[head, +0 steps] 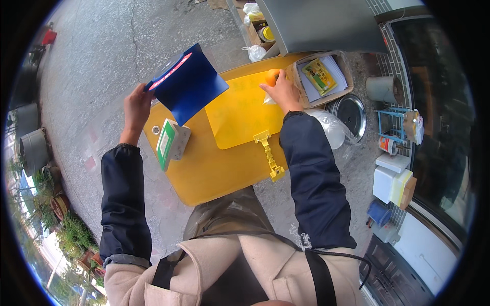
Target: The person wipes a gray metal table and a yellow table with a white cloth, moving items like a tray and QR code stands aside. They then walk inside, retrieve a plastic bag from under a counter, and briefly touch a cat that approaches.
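My left hand point(137, 108) grips the edge of a stiff dark blue folded sign point(193, 86) with a red-and-white printed strip. The sign is raised above the left side of the yellow-brown table point(214, 179). In my right hand point(286, 93) is a small orange fruit point(272, 77), over the far right part of a bright yellow sheet point(245, 114). A small white thing point(269, 100) shows partly beneath that hand. A yellow plastic clip stand point(270, 157) lies at the sheet's near edge. Near the table's left edge stands a green-and-white box-shaped sign point(174, 143) bearing writing.
Beyond my right hand, a carton point(304, 97) holds papers and a yellow packet point(319, 76). Stacked metal plates point(351, 116) and a plastic-wrapped white container point(331, 132) sit right of the table. A grey metal cabinet point(325, 25) borders the far side.
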`<action>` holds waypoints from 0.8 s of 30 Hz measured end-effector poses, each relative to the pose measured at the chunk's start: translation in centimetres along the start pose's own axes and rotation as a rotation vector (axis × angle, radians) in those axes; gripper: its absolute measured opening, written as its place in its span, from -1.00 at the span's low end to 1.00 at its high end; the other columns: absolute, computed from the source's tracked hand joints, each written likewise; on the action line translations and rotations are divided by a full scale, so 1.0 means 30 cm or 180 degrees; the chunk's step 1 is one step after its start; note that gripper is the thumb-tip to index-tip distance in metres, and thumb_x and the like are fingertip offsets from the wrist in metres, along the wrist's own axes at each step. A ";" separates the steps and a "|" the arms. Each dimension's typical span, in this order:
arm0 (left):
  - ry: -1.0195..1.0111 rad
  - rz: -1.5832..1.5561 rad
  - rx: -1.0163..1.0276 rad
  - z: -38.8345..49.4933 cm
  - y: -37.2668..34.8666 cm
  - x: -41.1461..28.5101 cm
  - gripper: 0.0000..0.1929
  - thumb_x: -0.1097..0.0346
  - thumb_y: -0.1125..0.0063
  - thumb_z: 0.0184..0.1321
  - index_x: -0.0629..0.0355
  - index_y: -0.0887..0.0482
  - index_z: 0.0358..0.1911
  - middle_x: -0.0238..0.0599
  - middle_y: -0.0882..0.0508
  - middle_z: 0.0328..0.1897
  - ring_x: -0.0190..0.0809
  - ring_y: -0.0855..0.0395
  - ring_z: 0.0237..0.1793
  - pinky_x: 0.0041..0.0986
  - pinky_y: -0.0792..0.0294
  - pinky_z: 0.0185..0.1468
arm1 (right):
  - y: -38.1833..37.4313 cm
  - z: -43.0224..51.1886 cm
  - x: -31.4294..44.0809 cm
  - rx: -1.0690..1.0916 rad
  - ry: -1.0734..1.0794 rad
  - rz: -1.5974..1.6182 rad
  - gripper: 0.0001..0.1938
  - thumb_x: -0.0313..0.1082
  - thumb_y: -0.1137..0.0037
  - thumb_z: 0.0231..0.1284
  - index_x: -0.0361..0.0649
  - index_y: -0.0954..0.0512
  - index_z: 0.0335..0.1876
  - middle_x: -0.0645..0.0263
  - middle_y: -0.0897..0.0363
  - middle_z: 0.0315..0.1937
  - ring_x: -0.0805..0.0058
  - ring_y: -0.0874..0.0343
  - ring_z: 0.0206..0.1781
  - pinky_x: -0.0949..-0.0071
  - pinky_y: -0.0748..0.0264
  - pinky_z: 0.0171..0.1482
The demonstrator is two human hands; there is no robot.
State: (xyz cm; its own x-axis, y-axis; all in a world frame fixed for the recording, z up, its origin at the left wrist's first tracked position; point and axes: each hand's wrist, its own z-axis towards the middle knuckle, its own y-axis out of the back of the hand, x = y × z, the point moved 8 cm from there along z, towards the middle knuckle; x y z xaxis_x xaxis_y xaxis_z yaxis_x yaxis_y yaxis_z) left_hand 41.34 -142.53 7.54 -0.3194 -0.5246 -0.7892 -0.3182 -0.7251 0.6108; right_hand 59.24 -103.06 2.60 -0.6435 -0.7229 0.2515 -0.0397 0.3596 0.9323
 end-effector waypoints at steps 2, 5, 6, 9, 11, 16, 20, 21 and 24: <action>-0.0058 0.0103 -0.0066 -0.006 -0.003 0.065 -0.87 0.47 -0.10 0.19 0.21 -0.62 -0.20 -0.15 -0.70 -0.45 -0.21 -0.71 -0.40 -0.47 -0.45 -0.31 | -0.049 0.032 -0.001 0.0231 -0.0101 -0.0169 -0.28 0.18 -0.20 0.07 -0.19 -0.26 0.19 -0.08 -0.64 -0.20 -0.02 -0.64 -0.09 0.15 -0.55 -0.10; 0.0117 0.0366 -0.0017 -0.025 -0.025 0.147 -0.85 0.51 -0.09 0.19 0.23 -0.61 -0.18 -0.24 -0.69 -0.45 -0.36 -0.67 -0.37 -0.51 -0.45 -0.27 | -0.045 0.052 -0.006 0.0057 -0.0218 -0.0413 -0.33 0.14 -0.21 0.08 -0.19 -0.30 0.17 -0.06 -0.65 -0.18 0.00 -0.63 -0.07 0.15 -0.55 -0.09; 0.0369 0.0507 0.0022 -0.035 -0.033 0.182 -0.84 0.53 -0.09 0.19 0.25 -0.61 -0.17 -0.30 -0.68 -0.45 -0.43 -0.65 -0.35 -0.53 -0.45 -0.25 | -0.041 0.054 -0.006 0.0094 -0.0169 -0.0375 -0.35 0.12 -0.21 0.07 -0.20 -0.33 0.14 -0.06 -0.65 -0.19 0.01 -0.64 -0.08 0.15 -0.55 -0.09; -0.0103 0.0333 -0.0154 -0.044 -0.047 0.161 -0.86 0.42 -0.15 0.19 0.19 -0.62 -0.19 -0.14 -0.67 -0.46 -0.21 -0.67 -0.44 -0.44 -0.44 -0.32 | -0.020 0.038 -0.018 0.0289 -0.0056 -0.0513 -0.42 0.05 -0.23 0.03 -0.21 -0.43 0.06 -0.03 -0.65 -0.19 0.04 -0.64 -0.09 0.17 -0.56 -0.09; -0.0174 0.0356 -0.0193 -0.042 -0.057 0.155 -0.87 0.35 -0.18 0.21 0.16 -0.63 -0.21 -0.11 -0.66 -0.47 -0.12 -0.67 -0.47 -0.42 -0.44 -0.35 | -0.030 0.000 -0.029 0.0828 0.0171 -0.0776 -0.47 0.00 -0.25 -0.01 -0.22 -0.48 0.01 0.00 -0.66 -0.17 0.06 -0.65 -0.09 0.19 -0.56 -0.09; -0.0159 0.0341 -0.0147 -0.028 -0.067 0.134 -0.87 0.30 -0.21 0.22 0.16 -0.65 -0.23 -0.09 -0.65 -0.45 -0.14 -0.66 -0.48 -0.44 -0.43 -0.37 | -0.010 -0.095 -0.085 0.1195 0.0474 -0.1944 -0.57 -0.10 -0.22 -0.01 -0.14 -0.51 -0.04 0.14 -0.68 -0.23 0.16 -0.67 -0.13 0.22 -0.56 -0.15; -0.0379 0.0216 -0.0193 -0.028 -0.061 0.098 -0.89 0.34 -0.19 0.23 0.17 -0.65 -0.24 -0.11 -0.64 -0.46 -0.17 -0.60 -0.52 -0.45 -0.43 -0.38 | -0.043 -0.144 -0.117 0.1318 0.0634 -0.2615 -0.59 -0.11 -0.25 -0.02 -0.10 -0.52 -0.05 0.19 -0.69 -0.26 0.23 -0.69 -0.16 0.25 -0.58 -0.19; -0.0328 0.0211 -0.0172 -0.028 -0.064 0.102 -0.89 0.34 -0.20 0.23 0.17 -0.64 -0.24 -0.11 -0.64 -0.47 -0.17 -0.60 -0.53 -0.45 -0.43 -0.38 | -0.047 -0.154 -0.130 0.1341 0.0475 -0.2508 -0.64 -0.14 -0.22 0.01 -0.08 -0.55 -0.06 0.19 -0.69 -0.25 0.25 -0.69 -0.14 0.28 -0.57 -0.17; -0.0270 0.0161 -0.0138 -0.024 -0.071 0.116 -0.89 0.33 -0.20 0.22 0.18 -0.64 -0.24 -0.11 -0.63 -0.48 -0.18 -0.58 -0.54 -0.45 -0.42 -0.38 | -0.038 -0.198 -0.134 0.1504 0.0370 -0.2273 -0.63 -0.10 -0.22 0.01 -0.07 -0.58 -0.07 0.17 -0.69 -0.25 0.24 -0.68 -0.13 0.31 -0.57 -0.12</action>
State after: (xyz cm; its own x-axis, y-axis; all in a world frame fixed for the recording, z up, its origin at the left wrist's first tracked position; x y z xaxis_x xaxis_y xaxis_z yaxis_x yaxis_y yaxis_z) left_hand 41.55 -143.13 3.43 -0.4091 -0.5226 -0.7480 -0.2614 -0.7182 0.6448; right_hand 66.43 -104.07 2.07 -0.2622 -0.9157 -0.3044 -0.7351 -0.0148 0.6778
